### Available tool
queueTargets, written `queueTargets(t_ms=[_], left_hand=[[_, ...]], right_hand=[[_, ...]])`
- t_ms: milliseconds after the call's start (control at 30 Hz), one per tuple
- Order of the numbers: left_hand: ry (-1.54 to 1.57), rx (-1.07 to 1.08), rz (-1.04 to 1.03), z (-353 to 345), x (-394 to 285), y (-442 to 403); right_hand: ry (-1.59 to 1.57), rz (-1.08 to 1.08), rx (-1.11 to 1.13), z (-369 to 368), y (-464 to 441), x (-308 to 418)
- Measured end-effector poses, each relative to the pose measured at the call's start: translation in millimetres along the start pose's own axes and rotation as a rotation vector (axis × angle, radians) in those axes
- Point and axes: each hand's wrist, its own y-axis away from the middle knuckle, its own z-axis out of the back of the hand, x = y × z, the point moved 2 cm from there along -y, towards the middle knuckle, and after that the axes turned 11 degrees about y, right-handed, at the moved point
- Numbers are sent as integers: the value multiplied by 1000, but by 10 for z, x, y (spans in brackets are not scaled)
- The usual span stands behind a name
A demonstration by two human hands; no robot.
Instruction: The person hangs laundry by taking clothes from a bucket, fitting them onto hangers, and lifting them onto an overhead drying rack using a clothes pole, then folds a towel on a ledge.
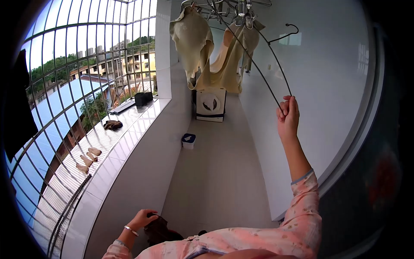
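The thin dark wire hanger (280, 40) is up on the right side of the view, its hook sticking out at about 1 o'clock and its long wire slanting down toward 3. The right hand (288, 113) is at about 3 o'clock, fingers closed around the hanger's lower end, arm reaching up.

The left hand (141, 219) is down at 7 o'clock, curled over a dark brown cloth (161, 231) that hangs right by the person's body. Can't really tell how tight the grip is, since the cloth is half in shadow.

Up at 12 there's a metal drying rack (246, 6) with clips, and pale beige garments (188, 41) hang off it, just left of the hanger. Beyond and below those is a white box (210, 105) with a round front. A small tub with a blue lid (188, 139) sits on the floor (215, 172), just left of center.

Over on the window ledge (110, 144), a black box-like thing (143, 99) is at 10 to 11 o'clock, a crumpled brown bundle (113, 125) at 9, and some small beige pieces (88, 160) near 8.
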Motion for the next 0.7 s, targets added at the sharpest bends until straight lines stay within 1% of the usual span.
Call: queueTargets(t_ms=[33,67,167,200,267,300,367,433,467,500,533,567,600,633,667,700], left_hand=[[-47,24,-54,12,67,-32],[-42,35,-33,30,87,-24],[-200,79,9,108,96,47],[-245,100,41,140,123,54],[-364,133,43,203,263,48],[-458,141,43,234,305,63],[-746,231,109,279,362,36],[-853,292,52,352,296,25],[-898,330,120,381,354,-48],[-832,303,98,432,359,-69],[-660,280,3,509,246,-29],[-459,291,-119,597,175,-13],[-414,266,-156,686,63,43],[-383,253,-170,744,-132,104],[-326,257,-121,818,-336,233],[-284,228,-150,910,-406,312]], right_hand=[[32,-7,-14,69,192,-28],[40,-28,-33,134,406,-62],[66,-124,-82,281,1209,-156],[72,-166,-78,305,1510,-191],[113,-289,-126,328,2098,-271],[119,-372,-113,271,2344,-319],[181,-443,-114,135,2835,-348],[198,-519,-110,-39,3117,-408],[184,-534,-107,-138,3197,-400],[169,-540,-109,-209,3350,-412],[176,-613,-105,-257,3603,-473],[302,-433,-101,-335,3760,-512],[428,-233,-94,-412,3852,-488],[331,-319,-46,-336,4031,-499],[335,-333,-47,-317,4204,-543],[378,-439,151,-363,4381,-602]])
